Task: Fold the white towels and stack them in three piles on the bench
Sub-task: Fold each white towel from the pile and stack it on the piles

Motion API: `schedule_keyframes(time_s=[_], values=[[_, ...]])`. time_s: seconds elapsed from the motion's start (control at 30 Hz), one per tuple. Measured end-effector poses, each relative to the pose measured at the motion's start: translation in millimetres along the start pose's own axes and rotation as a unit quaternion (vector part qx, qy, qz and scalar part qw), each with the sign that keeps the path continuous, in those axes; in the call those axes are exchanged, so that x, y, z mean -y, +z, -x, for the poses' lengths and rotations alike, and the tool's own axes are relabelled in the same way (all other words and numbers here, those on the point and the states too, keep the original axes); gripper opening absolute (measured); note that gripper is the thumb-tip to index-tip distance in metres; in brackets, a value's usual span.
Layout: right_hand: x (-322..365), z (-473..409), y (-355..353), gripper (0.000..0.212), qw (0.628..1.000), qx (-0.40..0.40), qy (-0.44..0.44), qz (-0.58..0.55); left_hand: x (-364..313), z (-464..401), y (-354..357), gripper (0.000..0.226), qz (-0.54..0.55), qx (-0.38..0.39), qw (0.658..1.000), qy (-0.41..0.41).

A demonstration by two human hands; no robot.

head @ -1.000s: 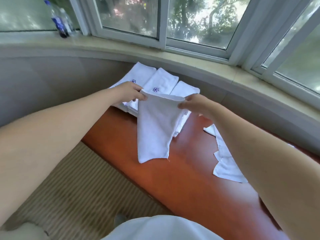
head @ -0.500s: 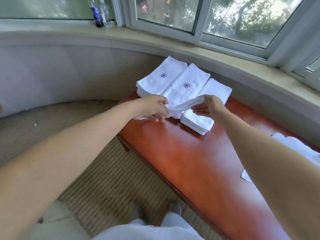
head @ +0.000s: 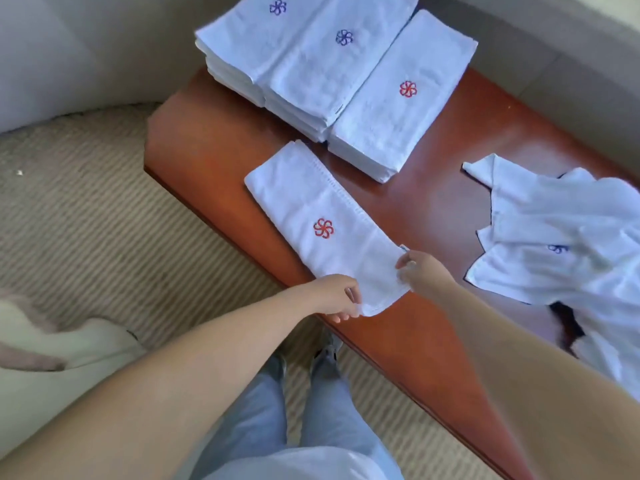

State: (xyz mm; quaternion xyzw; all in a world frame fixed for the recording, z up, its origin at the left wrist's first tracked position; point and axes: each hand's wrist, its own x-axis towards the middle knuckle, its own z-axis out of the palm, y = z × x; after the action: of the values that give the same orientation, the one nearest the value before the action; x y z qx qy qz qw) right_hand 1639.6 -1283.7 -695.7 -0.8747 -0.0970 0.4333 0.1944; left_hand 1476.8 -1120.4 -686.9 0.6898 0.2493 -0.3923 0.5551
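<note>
A white towel with a red flower mark point(head: 322, 216) lies folded long on the red-brown bench point(head: 194, 133). My left hand point(head: 334, 297) pinches its near left corner. My right hand point(head: 420, 271) pinches its near right corner. Beyond it stand three piles of folded towels side by side: the left pile point(head: 249, 39) and the middle pile point(head: 322, 67) have blue flowers on top, the right pile point(head: 398, 98) a red one. A heap of unfolded white towels point(head: 568, 237) lies on the bench to the right.
Striped beige carpet point(head: 104, 220) covers the floor left of the bench. A grey curved wall point(head: 69, 46) runs behind it. My legs in light jeans point(head: 294, 403) stand at the bench's near edge. A pale cushion-like thing point(head: 52, 348) sits at the lower left.
The towel that I held in the air near the piles now lies flat on the bench in front of them. Both hands have come back toward me to its near end, and my view has dropped.
</note>
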Motion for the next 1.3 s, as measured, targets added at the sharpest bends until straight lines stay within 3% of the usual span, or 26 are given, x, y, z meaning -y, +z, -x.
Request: schedule_keyframes(time_s=[0.1,0.23,0.37,0.57,0.67,0.77,0.87,0.97,1.07,1.2,1.3], values=[[-8,-11,-10,0.023,0.996,0.019,-0.001,0.084,-3,-5,-10,0.018,0.013,-0.01,1.0,-0.025],[23,-31,-20,0.027,0.987,0.018,-0.05,0.15,1,-7,-45,0.019,0.091,-0.156,0.982,-0.057],[75,-54,-16,0.026,0.989,0.021,-0.099,0.105,12,-9,-89,0.023,0.168,-0.27,0.943,-0.096],[146,-103,3,0.047,0.982,0.039,-0.16,0.092,32,-21,-152,0.063,0.234,-0.407,0.87,-0.148],[177,-135,15,0.061,0.982,0.029,-0.17,0.081,42,-35,-184,0.067,0.301,-0.426,0.836,-0.169],[204,-162,28,0.073,0.985,0.028,-0.155,0.066,48,-50,-215,0.049,0.374,-0.429,0.803,-0.177],[230,-182,40,0.066,0.991,0.031,-0.128,0.027,50,-56,-235,0.038,0.457,-0.387,0.785,-0.16],[252,-193,47,0.046,0.996,0.053,-0.069,-0.035,56,-54,-248,0.032,0.487,-0.334,0.798,-0.115],[265,-195,46,0.03,0.995,0.075,-0.029,-0.062,65,-46,-263,0.023,0.461,-0.28,0.84,-0.059],[274,-175,34,0.041,0.993,0.093,-0.016,-0.073,68,-30,-287,0.014,0.348,-0.217,0.911,-0.033],[276,-152,12,0.039,0.993,0.085,-0.019,-0.083,56,-17,-307,0.01,0.269,-0.192,0.944,-0.017]])
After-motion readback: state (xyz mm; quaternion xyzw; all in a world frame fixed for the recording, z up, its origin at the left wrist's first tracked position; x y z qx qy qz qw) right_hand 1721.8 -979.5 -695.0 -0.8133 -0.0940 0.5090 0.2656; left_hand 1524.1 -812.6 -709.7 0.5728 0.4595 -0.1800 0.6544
